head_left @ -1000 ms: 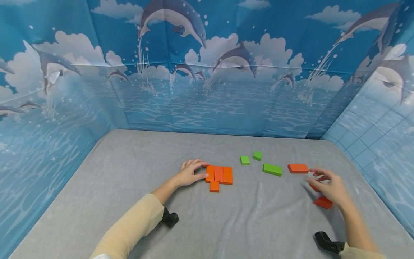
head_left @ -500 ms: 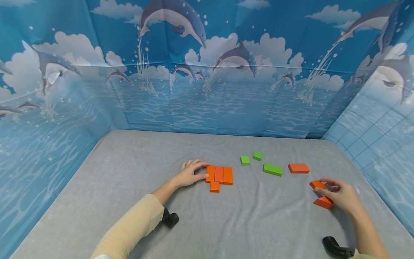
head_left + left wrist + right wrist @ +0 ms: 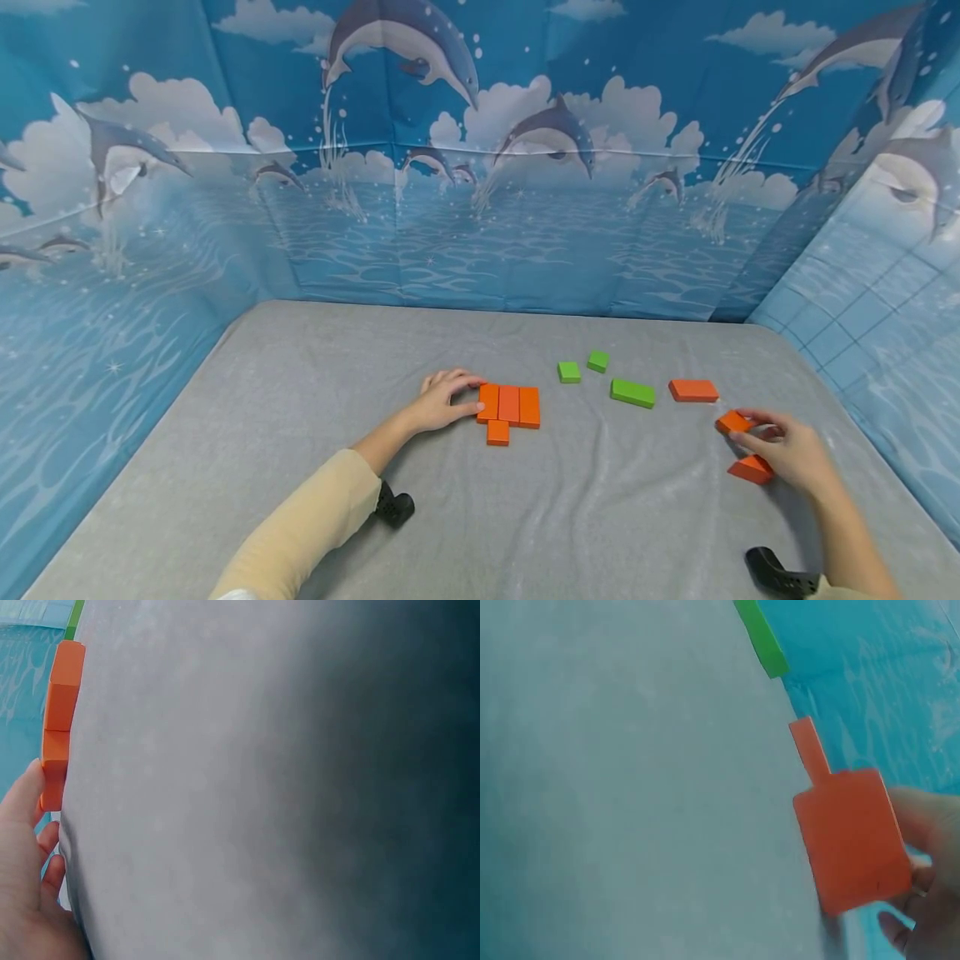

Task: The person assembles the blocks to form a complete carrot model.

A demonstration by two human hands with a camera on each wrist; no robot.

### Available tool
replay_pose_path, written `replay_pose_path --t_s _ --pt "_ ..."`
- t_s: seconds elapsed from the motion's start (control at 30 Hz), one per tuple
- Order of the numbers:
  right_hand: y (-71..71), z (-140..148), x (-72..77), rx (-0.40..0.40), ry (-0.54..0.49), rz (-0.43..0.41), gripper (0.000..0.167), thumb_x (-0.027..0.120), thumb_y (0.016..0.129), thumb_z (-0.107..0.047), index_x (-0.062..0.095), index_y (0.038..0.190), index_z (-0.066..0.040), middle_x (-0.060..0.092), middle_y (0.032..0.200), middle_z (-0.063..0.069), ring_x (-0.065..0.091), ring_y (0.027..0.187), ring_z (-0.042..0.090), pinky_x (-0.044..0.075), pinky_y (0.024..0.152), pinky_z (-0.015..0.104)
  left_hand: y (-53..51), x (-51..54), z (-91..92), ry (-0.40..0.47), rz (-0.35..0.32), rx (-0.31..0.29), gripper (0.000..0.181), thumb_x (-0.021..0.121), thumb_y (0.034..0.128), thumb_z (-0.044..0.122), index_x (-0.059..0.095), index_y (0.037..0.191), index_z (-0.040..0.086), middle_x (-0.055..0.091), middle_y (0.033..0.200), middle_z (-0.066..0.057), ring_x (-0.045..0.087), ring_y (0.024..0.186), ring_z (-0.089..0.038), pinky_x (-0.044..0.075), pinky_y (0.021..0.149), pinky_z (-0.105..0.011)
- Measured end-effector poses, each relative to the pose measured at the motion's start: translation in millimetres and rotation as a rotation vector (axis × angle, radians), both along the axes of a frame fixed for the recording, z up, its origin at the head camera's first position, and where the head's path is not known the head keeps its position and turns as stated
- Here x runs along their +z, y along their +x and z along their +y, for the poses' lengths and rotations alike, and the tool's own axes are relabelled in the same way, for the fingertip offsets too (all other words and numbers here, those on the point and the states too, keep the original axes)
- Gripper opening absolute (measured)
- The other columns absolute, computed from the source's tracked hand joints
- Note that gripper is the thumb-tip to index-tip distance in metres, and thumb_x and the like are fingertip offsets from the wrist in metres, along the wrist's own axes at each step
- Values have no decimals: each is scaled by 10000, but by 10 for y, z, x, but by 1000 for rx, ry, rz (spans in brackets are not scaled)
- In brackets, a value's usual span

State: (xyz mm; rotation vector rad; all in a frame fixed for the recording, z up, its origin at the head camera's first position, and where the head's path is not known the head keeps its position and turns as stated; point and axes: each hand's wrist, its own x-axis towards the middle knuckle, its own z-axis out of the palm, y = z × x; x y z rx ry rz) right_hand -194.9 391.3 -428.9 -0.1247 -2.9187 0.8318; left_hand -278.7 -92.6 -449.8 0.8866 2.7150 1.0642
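In the head view my left hand [image 3: 444, 402] lies at the left edge of a joined group of orange blocks [image 3: 508, 404], thumb and index fingertip touching the leftmost one. A smaller orange block [image 3: 497, 432] adjoins the group's near side. My right hand [image 3: 787, 447] pinches an orange block [image 3: 732, 422] between thumb and fingers. Just below it lies a red-orange block with slanted ends [image 3: 751, 469]. The left wrist view shows my left hand [image 3: 26, 862] beside orange blocks [image 3: 64, 690]. A large orange face [image 3: 853, 840] partly hides my right hand [image 3: 930, 862] in the right wrist view.
Two small green blocks [image 3: 568, 372] [image 3: 597, 361] and a longer green block [image 3: 632, 392] lie between the hands, farther back. A red-orange block [image 3: 693, 390] lies behind the right hand. Dolphin-print curtains [image 3: 480, 250] border the grey table surface [image 3: 360, 350].
My right hand has moved toward the near side from beside the back red-orange block and taken hold of the orange block, which has shifted slightly left. The left hand has stayed in place.
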Motion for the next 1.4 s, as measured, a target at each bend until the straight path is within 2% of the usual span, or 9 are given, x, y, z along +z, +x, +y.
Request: replay_pose_path --t_s 0.17,0.33,0.43,0.63,0.73,0.9,1.03,1.17,1.4 --pt "-24 -222 107 129 -3 103 477 632 869 -285 540 1196 49 517 1084 259 475 910 349 395 669 407 8 6 5 5 1 0 427 589 890 330 534 1281 169 472 1286 -50 342 1205 -264 175 959 -494" --pt "-79 -557 229 280 -40 204 384 666 845 -187 582 1167 3 553 1083 184 487 886 232 363 723 410 14 9 1 2 1 3 428 592 889 324 533 1284 169 478 1277 -47 339 1211 -264 179 958 -489" --pt "-125 -781 274 355 -66 237 350 684 826 -137 604 1146 -18 572 1072 144 480 865 172 360 727 407 14 9 1 4 1 4 427 594 888 321 533 1283 168 482 1269 -46 342 1205 -261 178 958 -488" --pt "-216 -1239 281 499 -105 247 340 714 788 -95 626 1112 -41 576 1001 63 497 836 235 405 724 429 10 13 5 5 8 4 424 592 890 316 535 1281 162 490 1253 -46 357 1182 -256 184 943 -481" --pt "-249 -1461 262 592 -135 244 346 721 775 -72 632 1108 -45 575 1004 54 503 834 257 439 703 400 11 17 5 8 6 5 425 596 887 313 536 1280 160 493 1247 -47 360 1181 -256 186 941 -479" --pt "-268 -1795 235 704 -171 202 346 714 777 -68 632 1113 -49 582 1048 52 508 845 215 450 704 335 9 19 11 8 1 9 424 595 888 315 535 1280 164 489 1251 -43 354 1188 -254 187 938 -478" --pt "-270 -2005 180 767 -164 163 339 708 791 -105 631 1118 -62 587 1053 30 518 869 198 404 764 356 7 15 16 -2 4 12 424 590 891 315 532 1284 168 484 1260 -41 346 1195 -254 181 949 -480" --pt "-279 -2147 114 807 -117 157 330 711 793 -138 634 1108 -79 584 1014 14 529 868 204 361 768 381 13 30 22 -4 9 12 423 593 889 316 535 1280 165 487 1260 -44 354 1184 -259 172 964 -492" --pt "-283 -2278 41 796 -48 136 314 713 796 -179 642 1096 -118 563 961 -15 504 837 167 289 725 328 9 26 9 -3 7 15 422 593 888 326 539 1276 168 485 1267 -43 354 1183 -259 166 969 -497"
